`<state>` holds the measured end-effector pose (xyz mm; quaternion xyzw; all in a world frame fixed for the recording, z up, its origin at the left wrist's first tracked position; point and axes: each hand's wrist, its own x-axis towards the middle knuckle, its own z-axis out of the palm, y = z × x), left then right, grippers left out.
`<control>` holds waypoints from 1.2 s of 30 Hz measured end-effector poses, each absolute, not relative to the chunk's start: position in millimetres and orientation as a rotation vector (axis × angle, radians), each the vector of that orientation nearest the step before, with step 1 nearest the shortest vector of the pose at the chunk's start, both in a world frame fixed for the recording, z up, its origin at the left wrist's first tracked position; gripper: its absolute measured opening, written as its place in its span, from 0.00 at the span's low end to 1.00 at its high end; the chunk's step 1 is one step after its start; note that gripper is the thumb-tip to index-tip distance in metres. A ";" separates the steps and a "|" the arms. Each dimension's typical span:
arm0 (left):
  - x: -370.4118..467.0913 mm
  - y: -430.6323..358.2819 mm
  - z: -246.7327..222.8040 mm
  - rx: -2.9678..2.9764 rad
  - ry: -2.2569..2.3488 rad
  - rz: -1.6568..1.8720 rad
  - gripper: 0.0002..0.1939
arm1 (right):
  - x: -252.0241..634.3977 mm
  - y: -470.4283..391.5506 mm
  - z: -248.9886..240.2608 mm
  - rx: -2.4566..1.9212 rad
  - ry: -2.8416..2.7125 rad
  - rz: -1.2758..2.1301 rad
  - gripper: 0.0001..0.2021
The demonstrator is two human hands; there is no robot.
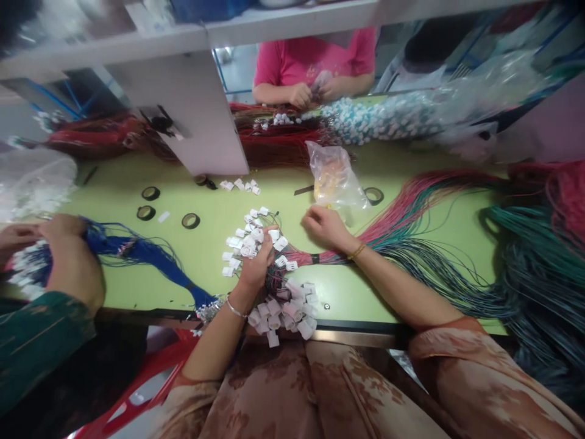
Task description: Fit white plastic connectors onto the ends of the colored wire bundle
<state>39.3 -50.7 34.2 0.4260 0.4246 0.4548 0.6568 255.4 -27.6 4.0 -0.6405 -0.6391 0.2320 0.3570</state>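
Near the table's front edge, my left hand (256, 268) is closed around wires that end in white plastic connectors (234, 242). Some connectors fan out above its fingers. A second cluster of larger white connectors (292, 310) hangs over the edge beside my wrist. My right hand (329, 228) is up and to the right, fingers curled together just below a clear plastic bag (333, 174) with yellow pieces inside. Whatever its fingertips hold, if anything, is hidden. Under my right wrist runs a bundle of pink and green wires (384, 227), bound with black tape (315, 258).
Tape rolls (191, 221) and loose white connectors (240, 185) lie on the green table (173, 183). A co-worker's hands (64, 235) handle blue wires (155, 259) at left. Another person (315, 70) works opposite, beneath a shelf (292, 27). Dark wires (530, 292) pile up at right.
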 end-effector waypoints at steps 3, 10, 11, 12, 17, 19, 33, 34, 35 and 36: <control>37.3 -50.3 31.7 1.011 0.934 1.067 0.22 | 249.4 -31.5 11.6 -1.369 -1.282 0.970 0.11; 34.8 -51.9 27.2 1.065 0.890 1.117 0.16 | 224.5 -44.2 29.6 -0.989 -0.876 1.435 0.22; 34.5 -51.7 26.3 1.061 0.893 1.121 0.16 | 222.4 -46.6 31.2 -0.958 -0.860 1.474 0.22; 34.1 -51.4 25.3 1.060 0.897 1.123 0.16 | 220.6 -49.0 32.7 -0.929 -0.849 1.513 0.21; 32.5 -50.1 21.5 1.070 0.879 1.119 0.16 | 214.2 -59.8 38.6 -0.855 -0.901 1.552 0.17; 32.4 -50.6 21.1 1.059 0.844 1.103 0.16 | 211.8 -63.3 41.5 -0.896 -1.046 1.427 0.15; 27.3 -47.0 7.0 1.251 0.902 1.073 0.16 | 200.8 -78.7 59.8 -1.079 -1.743 0.430 0.03; 27.0 -46.5 6.3 1.279 0.915 1.079 0.16 | 200.9 -78.7 60.5 -1.082 -1.757 0.437 0.03; 26.8 -46.4 6.3 1.307 0.928 1.088 0.15 | 201.2 -78.5 61.2 -1.086 -1.774 0.444 0.02; 26.8 -46.5 7.1 1.333 0.941 1.101 0.15 | 201.7 -78.3 62.1 -1.094 -1.791 0.447 0.03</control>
